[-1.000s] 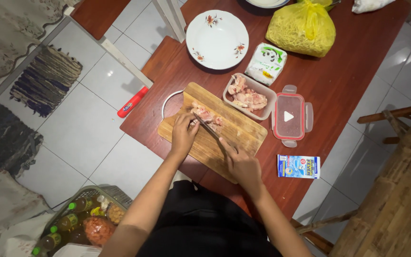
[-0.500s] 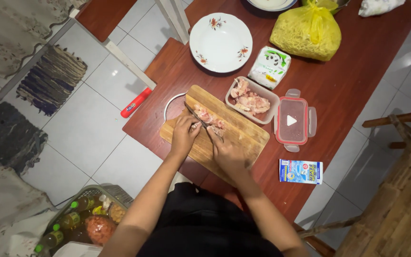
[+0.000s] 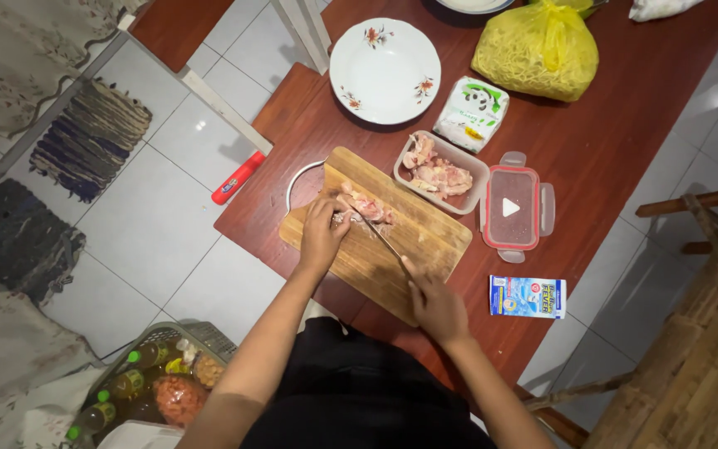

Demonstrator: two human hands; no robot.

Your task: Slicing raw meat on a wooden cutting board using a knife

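My left hand (image 3: 322, 233) presses down on a piece of raw chicken (image 3: 365, 206) that lies on the wooden cutting board (image 3: 392, 249), fingers curled over the near end of the meat to hold it flat. My right hand (image 3: 435, 306) is wrapped tight around the handle of a knife (image 3: 386, 241) — the blade runs up and left across the board, its tip at the chicken just beside my left fingertips. The board sits at the near left corner of the reddish-brown table (image 3: 617, 125), over a round white rim that shows at its left edge. Just beyond the board stands an open clear plastic tub (image 3: 440, 172) with more raw chicken pieces piled inside. Its lid (image 3: 512, 208), red-rimmed with clip tabs, lies flat on the table right beside the tub. Farther back are a white plate with small flowers (image 3: 385, 60), bare of food, a small white and green packet (image 3: 476, 114), and a knotted yellow bag (image 3: 540, 48) stuffed with noodles. A blue and white sachet (image 3: 528, 297) lies near the table edge, to the right of my knife hand. Down on the floor by my left side, a basket (image 3: 147, 378) holds several bottles and a bag of something orange.
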